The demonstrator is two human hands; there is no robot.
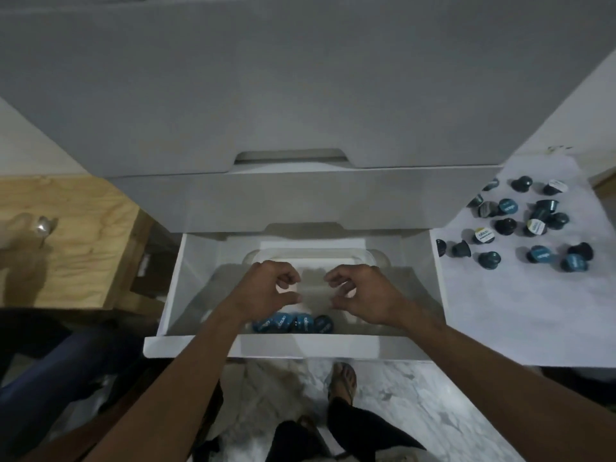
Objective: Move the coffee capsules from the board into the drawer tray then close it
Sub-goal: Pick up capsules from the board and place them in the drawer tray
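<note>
Both hands hovered over the open drawer (pixel 173 295), inside which a clear tray (pixel 376 258) sat. The left hand (pixel 266 291) and the right hand (pixel 363 295) faced each other, fingers curled loosely toward the thumbs with a gap between; neither seemed to hold anything, as far as the dim light allowed. It looked like the instant after a drop.

A few blue capsules (pixel 293 323) already lay in the tray at its near end, just below the two wrists. The bulk of the work remained: a scatter of dark and blue capsules (pixel 520 225) sat on the white board (pixel 500 311) to the right of the drawer, well apart from both hands. Some stood on their lids, some lay tipped on their sides, with no common axis.

The relation that mattered was sideways. The remaining capsules lay to the right and slightly farther away, so the right hand was the nearer one and would likely reach them first; the left would have to cross the drawer's right wall.
</note>
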